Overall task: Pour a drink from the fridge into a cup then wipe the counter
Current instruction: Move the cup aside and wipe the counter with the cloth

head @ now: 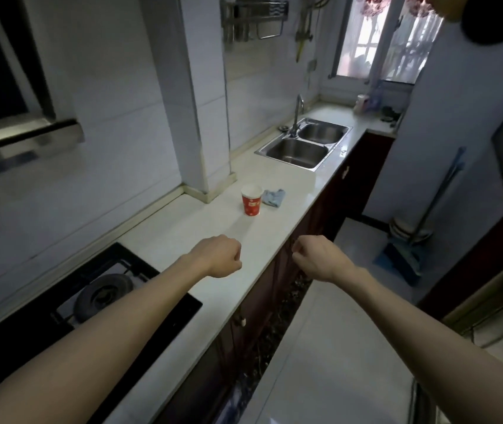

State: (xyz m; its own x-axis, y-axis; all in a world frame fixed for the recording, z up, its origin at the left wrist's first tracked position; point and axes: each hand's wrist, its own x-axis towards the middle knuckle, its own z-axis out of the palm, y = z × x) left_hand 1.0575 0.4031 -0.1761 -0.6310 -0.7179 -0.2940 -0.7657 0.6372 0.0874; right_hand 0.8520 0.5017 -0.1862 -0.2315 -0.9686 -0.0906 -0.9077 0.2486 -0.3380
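Both forearms reach out nearest the lens, left hand (220,256) over the counter (201,295) and right hand (320,258) past its edge — each curled into a loose fist, holding nothing. No drink in view yet, so I'd judge the fridge trip comes first; bring the bottle back w/ a firm grip. Red cup (251,199) stands upright farther along, blue cloth (274,197) just right of it — stove (103,293) near left, sink (303,145) far off, nothing blocking.
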